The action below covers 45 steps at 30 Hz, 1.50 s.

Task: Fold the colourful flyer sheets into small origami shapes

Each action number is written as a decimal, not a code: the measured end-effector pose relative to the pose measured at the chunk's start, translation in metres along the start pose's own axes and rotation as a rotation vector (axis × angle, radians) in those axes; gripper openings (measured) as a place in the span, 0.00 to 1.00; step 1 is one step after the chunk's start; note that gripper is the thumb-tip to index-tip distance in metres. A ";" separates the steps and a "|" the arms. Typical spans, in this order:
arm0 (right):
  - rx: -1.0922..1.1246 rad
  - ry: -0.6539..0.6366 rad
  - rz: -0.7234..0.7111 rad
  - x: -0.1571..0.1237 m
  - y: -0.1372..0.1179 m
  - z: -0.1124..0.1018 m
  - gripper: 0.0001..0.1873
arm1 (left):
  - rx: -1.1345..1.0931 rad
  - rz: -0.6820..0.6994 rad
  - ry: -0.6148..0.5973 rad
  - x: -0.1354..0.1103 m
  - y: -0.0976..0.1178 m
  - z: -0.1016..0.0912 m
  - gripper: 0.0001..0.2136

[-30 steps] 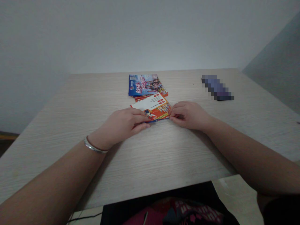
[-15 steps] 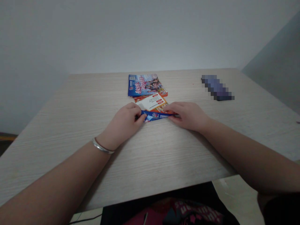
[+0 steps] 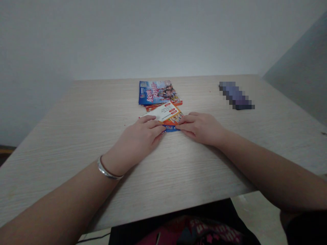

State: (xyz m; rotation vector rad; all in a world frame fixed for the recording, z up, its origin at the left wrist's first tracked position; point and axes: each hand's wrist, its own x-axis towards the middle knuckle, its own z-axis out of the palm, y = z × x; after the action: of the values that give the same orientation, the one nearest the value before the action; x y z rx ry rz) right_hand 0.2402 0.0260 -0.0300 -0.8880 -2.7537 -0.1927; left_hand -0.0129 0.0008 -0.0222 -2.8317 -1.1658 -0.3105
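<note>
On pale wood-grain table (image 3: 76, 136), at left: left hand (image 3: 138, 139), shiny silver bangle (image 3: 108, 173) at wrist, fingers on left end of blue printed strip (image 3: 170, 128). Behind, blue-topped stack of glossy leaflets (image 3: 153, 93). Centre: white-and-orange paper leaflet (image 3: 162, 112), strip along near edge; raised 0.5 s ago, now lower, so fold probably being pressed flat. Right hand (image 3: 204, 129): fingertips on strip's right end. Cannot tell whether 2 hands pinch or press. Far right: dark, pixelated oblong (image 3: 237, 96).
</note>
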 end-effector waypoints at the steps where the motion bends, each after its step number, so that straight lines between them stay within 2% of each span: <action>1: -0.005 0.001 0.001 0.000 0.000 0.001 0.14 | 0.006 -0.006 -0.018 0.000 0.001 0.000 0.14; 11: 0.060 0.016 0.106 0.003 -0.005 0.007 0.14 | 0.144 0.016 -0.051 -0.007 0.001 0.004 0.12; 18: -0.013 0.007 0.090 0.005 -0.006 0.008 0.15 | 0.184 -0.003 -0.064 -0.006 0.003 0.003 0.12; 26: 0.046 0.021 0.104 0.006 -0.004 0.010 0.14 | 0.189 -0.011 -0.110 -0.004 0.004 0.003 0.12; 38: -0.038 -0.001 0.086 0.006 -0.005 0.005 0.12 | 0.190 -0.019 -0.054 -0.006 0.005 0.006 0.11; 45: 0.024 -0.009 0.113 0.001 -0.001 0.003 0.13 | 0.177 -0.021 -0.059 -0.007 0.003 0.006 0.12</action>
State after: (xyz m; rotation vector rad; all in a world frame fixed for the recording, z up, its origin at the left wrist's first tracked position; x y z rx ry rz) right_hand 0.2382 0.0265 -0.0321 -1.0368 -2.6980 -0.1354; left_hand -0.0145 -0.0056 -0.0291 -2.6941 -1.1707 -0.1181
